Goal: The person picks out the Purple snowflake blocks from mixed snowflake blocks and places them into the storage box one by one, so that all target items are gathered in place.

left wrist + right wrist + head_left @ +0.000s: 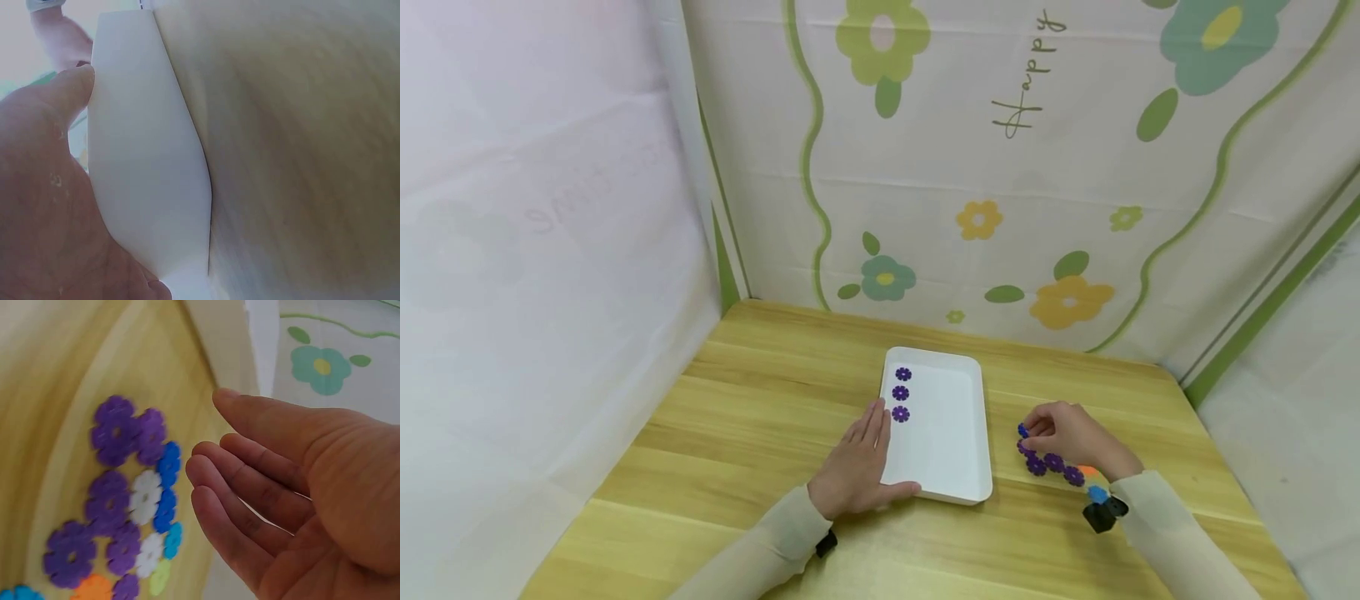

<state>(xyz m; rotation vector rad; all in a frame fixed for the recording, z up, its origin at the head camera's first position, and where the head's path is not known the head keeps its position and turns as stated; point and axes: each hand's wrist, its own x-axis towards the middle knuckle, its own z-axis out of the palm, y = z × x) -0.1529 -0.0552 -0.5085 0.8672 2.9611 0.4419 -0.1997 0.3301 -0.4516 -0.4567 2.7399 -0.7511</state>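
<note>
A shallow white tray point(943, 433) lies on the wooden table, and three purple flower-shaped discs point(900, 393) form a line along its left side. My left hand point(853, 475) rests against the tray's near left corner, fingers along the left rim and thumb at the near edge. The left wrist view shows this hand beside the tray's outer wall point(144, 125). Right of the tray, my right hand point(1067, 437) hovers at a cluster of loose discs point(1054, 462). In the right wrist view its fingers are loosely bent, with nothing visible between thumb and fingertips.
Around the purple discs point(109, 503) lie white discs point(145, 497), blue discs point(165, 510), a pale green disc point(160, 577) and an orange disc point(92, 589). Flower-printed cloth point(925, 167) hangs behind the table point(760, 400) and along both sides.
</note>
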